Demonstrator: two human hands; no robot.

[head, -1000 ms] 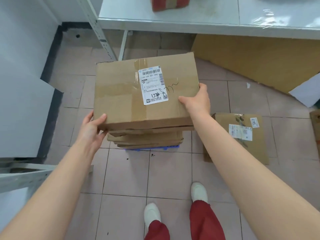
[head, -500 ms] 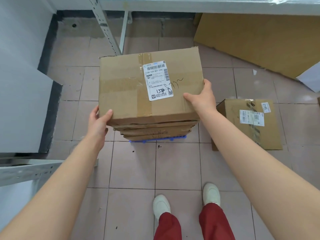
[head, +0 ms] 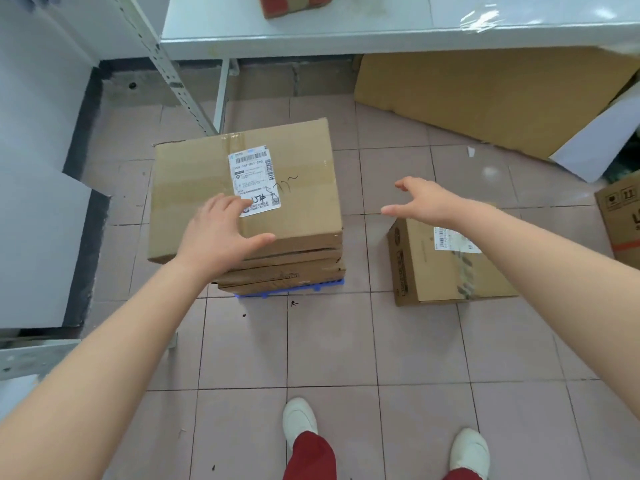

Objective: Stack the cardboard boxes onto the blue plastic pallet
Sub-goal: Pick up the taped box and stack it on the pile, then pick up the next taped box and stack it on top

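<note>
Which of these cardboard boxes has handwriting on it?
The top box of the stack on the blue pallet: black pen scribbles run beside its white label. The box on the floor shows none.

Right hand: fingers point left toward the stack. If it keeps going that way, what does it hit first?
Likely the top cardboard box on the stack; only bare floor shows between it and the right hand. Depth is unclear, so the hand may pass above it.

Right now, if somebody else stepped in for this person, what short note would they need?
Left hand: open, over the labelled brown cardboard box topping the stack; contact unclear.
Right hand: open, empty, above the smaller cardboard box on the tiled floor.
Done: stack sits on the blue plastic pallet.
Left: probably the smaller box, and perhaps the printed carton at the right edge.
</note>
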